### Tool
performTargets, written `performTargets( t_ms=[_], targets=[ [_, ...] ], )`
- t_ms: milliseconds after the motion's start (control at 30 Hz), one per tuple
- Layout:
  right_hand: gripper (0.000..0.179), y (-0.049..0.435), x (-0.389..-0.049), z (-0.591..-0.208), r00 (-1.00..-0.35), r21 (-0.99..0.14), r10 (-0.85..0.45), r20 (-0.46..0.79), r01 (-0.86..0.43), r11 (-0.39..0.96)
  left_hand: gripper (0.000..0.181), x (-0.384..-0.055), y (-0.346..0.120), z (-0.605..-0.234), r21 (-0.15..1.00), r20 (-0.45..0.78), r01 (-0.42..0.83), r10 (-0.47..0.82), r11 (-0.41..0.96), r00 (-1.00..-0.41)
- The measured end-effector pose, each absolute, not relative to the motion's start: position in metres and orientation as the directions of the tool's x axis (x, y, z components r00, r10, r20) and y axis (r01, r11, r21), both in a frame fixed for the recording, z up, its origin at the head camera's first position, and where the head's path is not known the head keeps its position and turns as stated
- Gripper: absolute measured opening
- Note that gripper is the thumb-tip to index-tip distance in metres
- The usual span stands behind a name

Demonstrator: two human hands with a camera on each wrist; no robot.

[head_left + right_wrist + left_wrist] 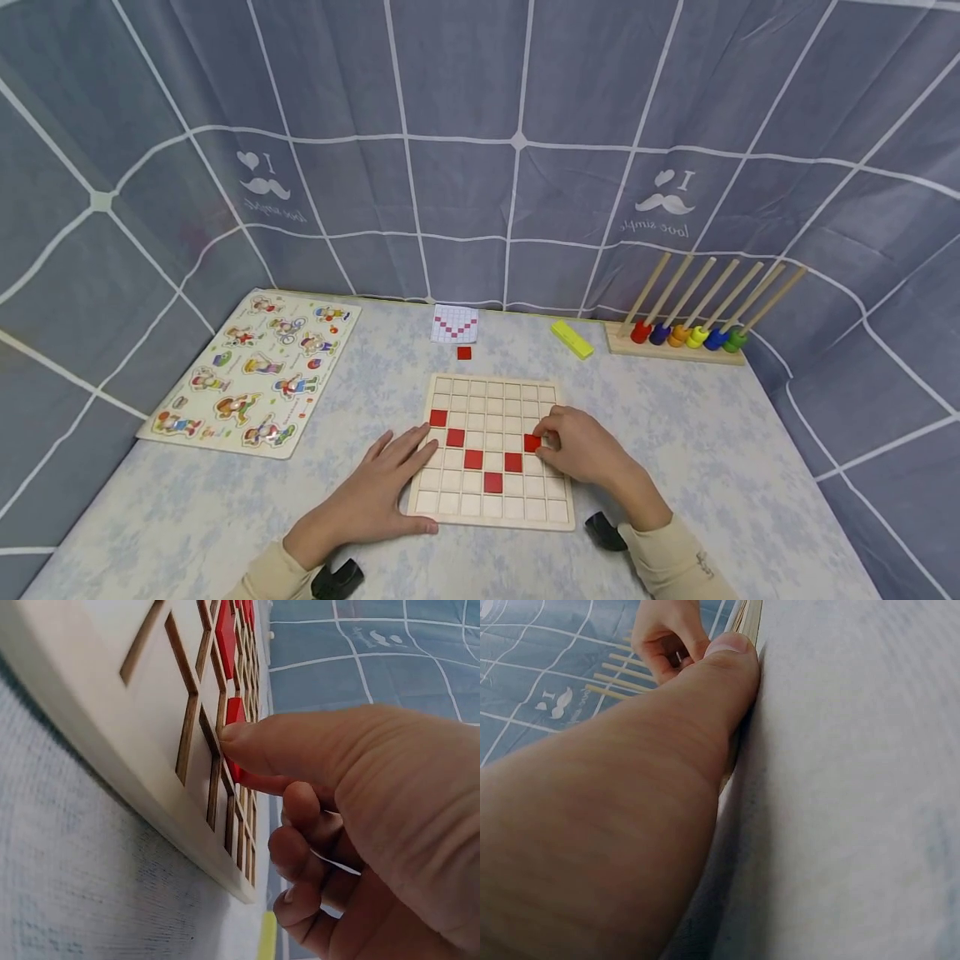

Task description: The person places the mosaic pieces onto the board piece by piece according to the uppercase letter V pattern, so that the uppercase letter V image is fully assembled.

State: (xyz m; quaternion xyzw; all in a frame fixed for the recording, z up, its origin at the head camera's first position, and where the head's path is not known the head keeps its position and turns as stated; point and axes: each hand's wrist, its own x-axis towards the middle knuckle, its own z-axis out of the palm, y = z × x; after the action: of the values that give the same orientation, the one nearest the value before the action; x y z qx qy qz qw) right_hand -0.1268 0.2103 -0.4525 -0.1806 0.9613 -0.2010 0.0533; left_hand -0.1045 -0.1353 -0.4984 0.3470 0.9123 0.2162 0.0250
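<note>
A square wooden grid board (pixel 495 524) lies in front of me, with several red tiles in its cells forming a V. My left hand (pixel 375 492) rests along the board's left side, fingers spread over the edge and thumb at the lower left corner. At the right arm of the V, my right hand (pixel 588 446) pinches a red tile (pixel 532 443) between thumb and forefinger. In the right wrist view that tile (pixel 235 710) sits at its cell, with the thumb tip on it and the other fingers curled.
Behind the board are a small pattern card (pixel 454 325) and a loose red tile (pixel 464 353). A yellow block (pixel 572 339) lies to their right, near a peg stand with colored rings (pixel 675 352). A picture puzzle board (pixel 258 383) occupies the left; a grey curtain (pixel 465 192) hangs behind.
</note>
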Motion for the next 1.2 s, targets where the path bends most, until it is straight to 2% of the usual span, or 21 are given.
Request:
performTargets(
  t_ms=[167, 333, 500, 933, 1067, 1200],
  targets=[
    [0.011, 0.207, -0.125, -0.449, -0.938, -0.378, -0.343, -0.050, -0.300, 0.876, 0.108, -0.104, -0.135, -0.499, 0.403, 0.133, 0.637, 0.646, 0.658, -0.751],
    [0.010, 0.204, -0.123, -0.447, -0.944, -0.326, -0.325, -0.047, -0.293, 0.899, 0.108, -0.104, -0.135, -0.499, 0.406, 0.123, 0.632, 0.646, 0.660, -0.754],
    [0.011, 0.204, -0.122, -0.446, -0.944, -0.327, -0.328, -0.045, -0.296, 0.897, 0.110, -0.106, -0.135, -0.497, 0.412, 0.089, 0.621, 0.649, 0.667, -0.756],
    [0.016, 0.207, -0.129, -0.454, -0.928, -0.511, -0.370, -0.043, -0.298, 0.806, 0.110, -0.105, -0.137, -0.496, 0.408, 0.072, 0.614, 0.646, 0.676, -0.760],
    [0.024, 0.210, -0.139, -0.449, -0.916, -0.593, -0.399, -0.043, -0.298, 0.748, 0.110, -0.104, -0.136, -0.497, 0.415, 0.074, 0.614, 0.648, 0.671, -0.758],
    [0.038, 0.209, -0.166, -0.441, -0.903, -0.655, -0.429, -0.028, -0.307, 0.691, 0.110, -0.104, -0.135, -0.499, 0.417, 0.080, 0.615, 0.648, 0.669, -0.758]
  ],
)
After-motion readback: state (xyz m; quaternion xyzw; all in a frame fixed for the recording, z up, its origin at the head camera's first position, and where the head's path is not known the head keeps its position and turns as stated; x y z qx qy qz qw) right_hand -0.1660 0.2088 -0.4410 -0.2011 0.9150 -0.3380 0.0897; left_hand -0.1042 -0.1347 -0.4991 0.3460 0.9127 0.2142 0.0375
